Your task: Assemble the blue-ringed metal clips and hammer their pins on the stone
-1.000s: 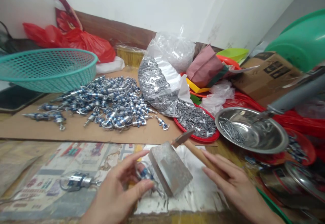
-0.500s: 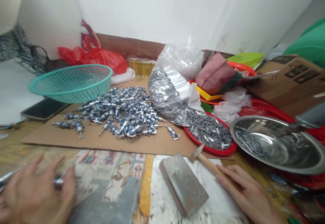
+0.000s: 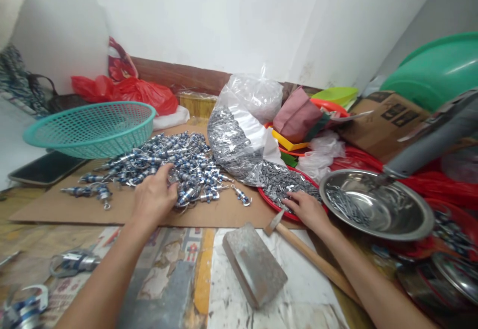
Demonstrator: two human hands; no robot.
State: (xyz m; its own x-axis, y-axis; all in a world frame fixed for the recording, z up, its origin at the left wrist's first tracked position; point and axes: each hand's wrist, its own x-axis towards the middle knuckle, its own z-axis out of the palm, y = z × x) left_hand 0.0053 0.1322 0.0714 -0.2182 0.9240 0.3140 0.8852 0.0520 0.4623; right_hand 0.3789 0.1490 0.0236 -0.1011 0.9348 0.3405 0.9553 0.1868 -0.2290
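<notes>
My left hand (image 3: 155,195) reaches into the near edge of a pile of blue and silver metal parts (image 3: 168,162) on a sheet of cardboard (image 3: 112,204); its fingers curl down among the parts. My right hand (image 3: 305,208) rests on the near rim of a red tray (image 3: 295,215) heaped with small grey metal pieces (image 3: 278,182), fingers bent into them. A grey metal block (image 3: 254,265) lies between my arms. A small hammer with a wooden handle (image 3: 303,254) lies just under my right wrist.
A teal mesh basket (image 3: 89,127) sits back left, a clear bag of metal pieces (image 3: 239,135) in the centre, a steel bowl (image 3: 373,204) at right. Finished parts (image 3: 74,262) lie near left on newspaper. A phone (image 3: 47,167), red bags and a cardboard box (image 3: 384,120) crowd the back.
My left hand has moved from the near left edge up to the pile of blue and silver parts. My right hand has left the hammer handle and gone forward to the red tray.
</notes>
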